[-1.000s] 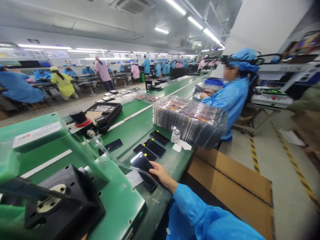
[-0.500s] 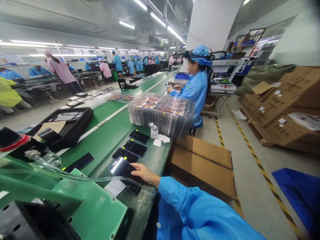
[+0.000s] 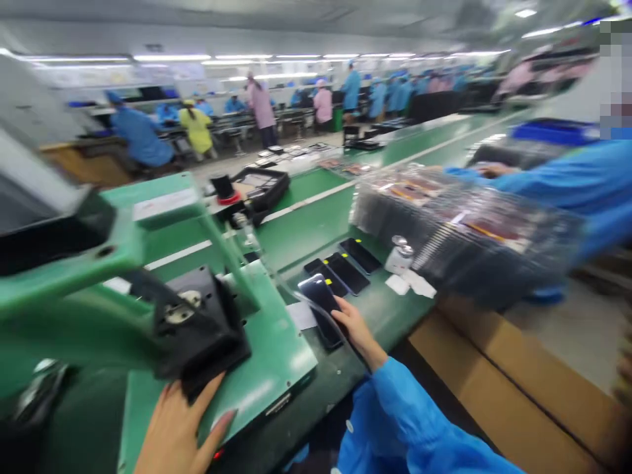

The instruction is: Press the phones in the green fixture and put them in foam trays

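My right hand [image 3: 358, 329] grips the edge of a dark glass phone screen [image 3: 320, 313], thumb and fingers at its right side. A clear tube crosses over this screen. Just beyond lie several similar screens [image 3: 348, 273] with yellow tabs, flat on the green bench. My left hand [image 3: 180, 424] is spread at the front of a black block [image 3: 202, 329] on a green press fixture [image 3: 276, 329]. Its fingertips reach the block's lower edge and are partly hidden there; the thumb stands apart.
Clear plastic trays [image 3: 459, 230] with brown flex parts are stacked at the right. A white dispenser bottle [image 3: 399, 253] and white wipes [image 3: 417, 283] stand before them. A black tray [image 3: 266, 187] lies farther back. A cardboard box [image 3: 474, 368] sits below. A co-worker's blue sleeve [image 3: 553, 174] reaches in.
The view has swung left, bringing the green fixture and my left hand into sight. My right hand still holds the phone screen, now turned more upright in the picture.
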`<control>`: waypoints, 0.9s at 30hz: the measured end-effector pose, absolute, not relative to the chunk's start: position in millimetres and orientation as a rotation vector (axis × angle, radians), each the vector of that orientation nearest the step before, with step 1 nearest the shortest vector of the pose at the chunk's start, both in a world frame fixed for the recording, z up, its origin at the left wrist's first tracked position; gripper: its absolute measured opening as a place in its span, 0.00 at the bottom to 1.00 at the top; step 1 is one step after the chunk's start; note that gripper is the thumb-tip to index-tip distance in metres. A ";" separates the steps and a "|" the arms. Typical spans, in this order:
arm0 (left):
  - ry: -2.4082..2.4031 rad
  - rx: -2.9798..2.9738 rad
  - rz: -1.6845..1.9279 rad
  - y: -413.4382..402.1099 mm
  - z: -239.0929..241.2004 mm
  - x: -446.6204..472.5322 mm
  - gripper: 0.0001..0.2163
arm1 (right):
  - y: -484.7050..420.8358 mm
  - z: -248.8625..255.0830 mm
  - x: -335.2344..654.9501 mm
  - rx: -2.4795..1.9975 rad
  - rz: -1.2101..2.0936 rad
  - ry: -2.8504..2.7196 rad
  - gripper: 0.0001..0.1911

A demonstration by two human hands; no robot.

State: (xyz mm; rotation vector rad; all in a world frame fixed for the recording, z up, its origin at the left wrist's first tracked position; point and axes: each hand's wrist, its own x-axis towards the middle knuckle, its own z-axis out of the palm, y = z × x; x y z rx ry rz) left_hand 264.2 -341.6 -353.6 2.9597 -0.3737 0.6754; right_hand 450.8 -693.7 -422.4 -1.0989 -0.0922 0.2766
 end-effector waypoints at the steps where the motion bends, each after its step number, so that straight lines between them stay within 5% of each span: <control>1: -0.374 3.034 0.673 -344.9 -348.6 260.1 0.24 | -694.5 -423.7 451.3 -1.109 0.283 -0.067 0.31; 19: -0.051 3.071 0.492 -377.7 -314.7 263.7 0.24 | -694.1 -418.3 444.3 -1.151 0.328 0.113 0.35; 27: 0.571 2.017 0.496 -385.4 -322.6 293.5 0.24 | -751.5 -398.2 429.9 -1.183 0.099 0.036 0.26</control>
